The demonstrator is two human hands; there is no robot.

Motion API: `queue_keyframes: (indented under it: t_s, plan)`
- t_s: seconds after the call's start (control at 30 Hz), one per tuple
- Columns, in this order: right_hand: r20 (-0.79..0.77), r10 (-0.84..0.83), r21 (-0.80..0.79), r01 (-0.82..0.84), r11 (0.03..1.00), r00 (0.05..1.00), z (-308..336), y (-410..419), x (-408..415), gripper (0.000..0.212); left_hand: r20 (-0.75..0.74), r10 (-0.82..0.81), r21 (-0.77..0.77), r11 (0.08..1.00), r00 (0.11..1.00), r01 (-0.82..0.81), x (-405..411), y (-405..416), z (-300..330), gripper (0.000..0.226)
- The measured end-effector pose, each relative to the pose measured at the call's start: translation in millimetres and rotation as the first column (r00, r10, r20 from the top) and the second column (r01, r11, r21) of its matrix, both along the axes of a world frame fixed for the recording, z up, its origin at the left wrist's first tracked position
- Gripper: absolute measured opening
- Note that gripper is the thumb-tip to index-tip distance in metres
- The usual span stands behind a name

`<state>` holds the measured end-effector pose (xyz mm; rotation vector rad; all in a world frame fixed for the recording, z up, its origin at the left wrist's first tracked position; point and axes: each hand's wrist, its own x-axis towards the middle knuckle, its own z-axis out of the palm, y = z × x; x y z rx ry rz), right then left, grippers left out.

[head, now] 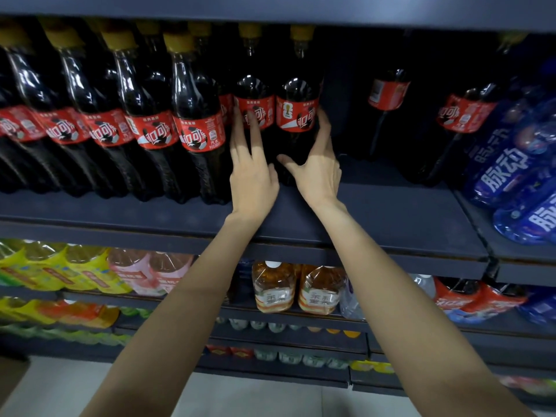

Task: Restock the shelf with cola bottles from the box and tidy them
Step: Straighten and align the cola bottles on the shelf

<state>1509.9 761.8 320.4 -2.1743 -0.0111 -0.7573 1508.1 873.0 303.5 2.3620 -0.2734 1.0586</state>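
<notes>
Dark cola bottles with red labels and yellow caps stand in a row along the left of the dark shelf. Two more stand set back in the middle: one cola bottle and its neighbour. My left hand rests with spread fingers on the front of the first one's label. My right hand cups the right side of the second, thumb stretched out low in front. Neither hand is closed around a bottle. Further right, deeper in, stand another cola bottle and one more.
Blue-labelled bottles crowd the right end of the shelf. Below are shelves with yellow, pink and amber drink bottles and more red-labelled bottles. Bare shelf board lies between the middle pair and the right-hand cola bottles. The upper shelf hangs close overhead.
</notes>
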Motion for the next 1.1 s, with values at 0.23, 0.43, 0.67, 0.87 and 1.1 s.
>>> queue_keyframes:
  t_s: [0.23, 0.43, 0.67, 0.87, 1.1]
  plan:
    - [-0.136, 0.309, 0.175, -0.284, 0.943, 0.941, -4.1, -33.1, -16.0, 0.086, 0.088, -0.191, -0.31, 0.928, 0.978, 0.209, -43.6, -19.8, 19.9, 0.06]
    - [0.21, -0.089, 0.139, 0.06, 0.988, 0.974, -5.0, -108.1, -58.7, 0.027, 0.206, -0.549, -0.247, 0.772, 0.81, 0.586, -39.8, -88.5, 28.9, 0.032]
    - [0.199, -0.441, 0.034, 0.444, 0.895, 0.875, 0.6, -180.6, -47.7, 0.056, -0.104, -0.403, -0.367, 0.865, 0.909, 0.342, 47.1, -167.5, 25.6, 0.082]
    - [0.175, -0.244, 0.18, 0.212, 0.961, 0.954, 8.3, -197.4, -15.8, 0.092, -0.152, -0.329, -0.386, 0.888, 0.932, 0.25, 78.8, -195.9, 31.8, 0.1]
    - [0.184, -0.182, 0.234, 0.137, 0.963, 0.966, 9.2, -200.2, -18.6, 0.101, -0.169, -0.382, -0.431, 0.858, 0.909, 0.28, 60.8, -182.7, 28.6, 0.09]
